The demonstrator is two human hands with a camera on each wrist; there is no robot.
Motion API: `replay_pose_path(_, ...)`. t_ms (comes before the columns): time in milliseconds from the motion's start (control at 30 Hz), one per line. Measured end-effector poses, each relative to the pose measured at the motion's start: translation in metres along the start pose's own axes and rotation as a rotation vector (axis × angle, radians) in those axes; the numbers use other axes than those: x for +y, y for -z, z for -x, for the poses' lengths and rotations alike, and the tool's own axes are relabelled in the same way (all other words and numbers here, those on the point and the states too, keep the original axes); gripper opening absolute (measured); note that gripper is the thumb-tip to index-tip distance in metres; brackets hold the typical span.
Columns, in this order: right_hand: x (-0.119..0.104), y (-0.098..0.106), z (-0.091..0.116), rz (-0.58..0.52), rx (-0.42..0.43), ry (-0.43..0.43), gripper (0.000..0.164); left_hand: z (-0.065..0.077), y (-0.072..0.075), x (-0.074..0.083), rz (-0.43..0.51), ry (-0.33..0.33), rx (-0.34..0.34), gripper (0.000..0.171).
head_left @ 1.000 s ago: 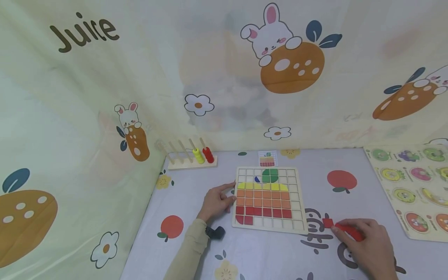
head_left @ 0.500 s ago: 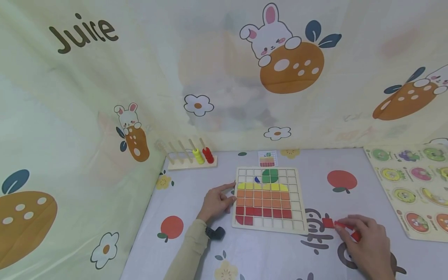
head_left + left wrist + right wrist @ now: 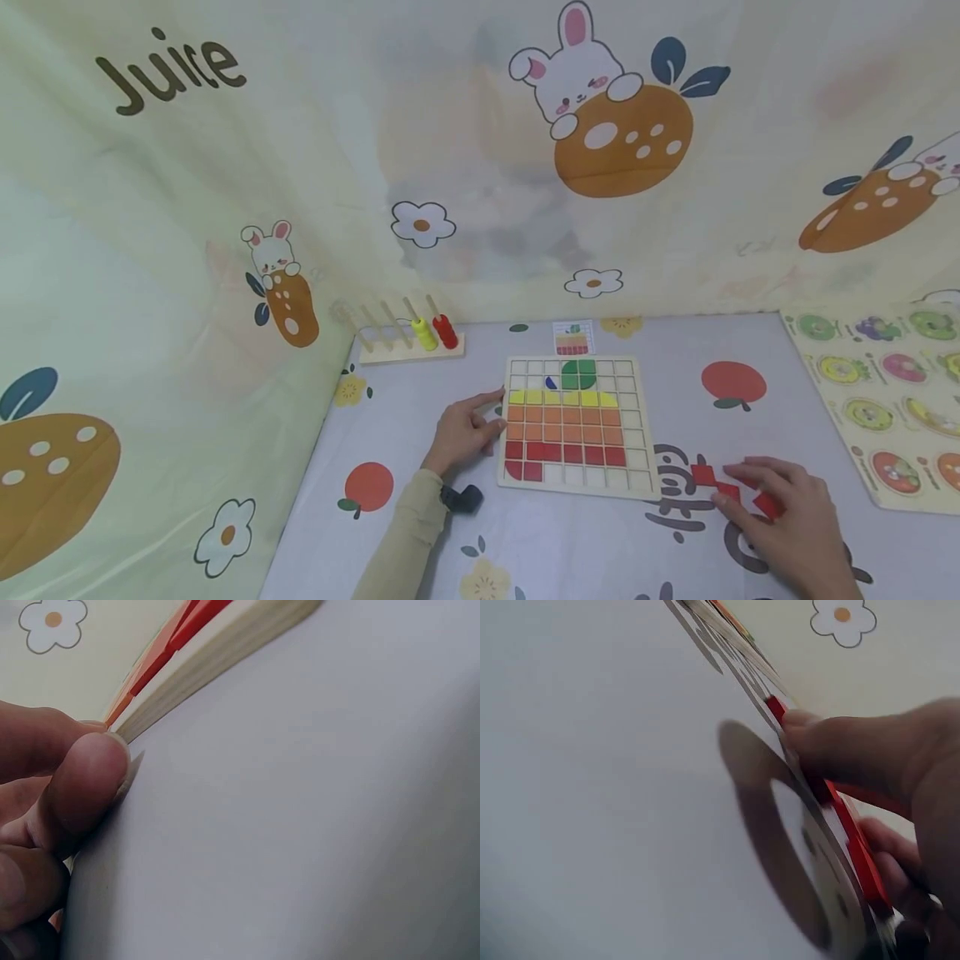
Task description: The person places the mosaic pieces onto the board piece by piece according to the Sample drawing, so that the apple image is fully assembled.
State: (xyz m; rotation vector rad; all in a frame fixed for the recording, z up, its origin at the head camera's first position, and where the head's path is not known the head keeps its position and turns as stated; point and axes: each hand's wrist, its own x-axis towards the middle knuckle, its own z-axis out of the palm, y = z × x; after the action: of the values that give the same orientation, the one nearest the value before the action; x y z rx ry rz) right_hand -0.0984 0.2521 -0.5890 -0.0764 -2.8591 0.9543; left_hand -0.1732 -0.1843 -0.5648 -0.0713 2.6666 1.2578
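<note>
A pale wooden grid board (image 3: 633, 458) lies mid-table, filled with yellow, orange and red tiles in rows, plus a green shape and a small blue piece near its top. My left hand (image 3: 461, 435) rests at its left edge, index finger and thumb touching the side; in the left wrist view the thumb (image 3: 90, 776) is at the board's edge (image 3: 217, 675). To the right of the board, my right hand (image 3: 795, 517) is over several loose red square tiles (image 3: 702, 475). Its thumb touches one red tile (image 3: 776, 709), while the index finger is spread apart from the thumb.
A small picture card (image 3: 573, 339) lies behind the board. At back left stands a wooden peg rack (image 3: 412, 354) with yellow and red beads. A fruit picture board (image 3: 840, 442) lies at the right. Printed cloth hangs behind the table.
The red tiles under my right hand have slid apart into separate squares, and its index finger has lifted away from the thumb. My left hand and the board stay in place.
</note>
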Motion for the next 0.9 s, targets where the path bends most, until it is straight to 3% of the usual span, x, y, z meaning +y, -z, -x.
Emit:
replay_pose_path(367, -0.018, -0.013, -0.001, -0.030, 0.095, 0.073, 0.043, -0.001, 0.000, 0.000, -0.007, -0.003, 0.001, 0.055)
replay_pose_path(633, 0.000, 0.008, -0.001, -0.029, -0.108, 0.009, 0.076, -0.001, -0.001, 0.002, -0.002, 0.013, -0.013, 0.056)
replay_pose_path(900, 0.003, 0.014, -0.001, -0.041, -0.113, -0.006, 0.067, -0.001, -0.002, 0.002, -0.008, 0.019, -0.008, 0.057)
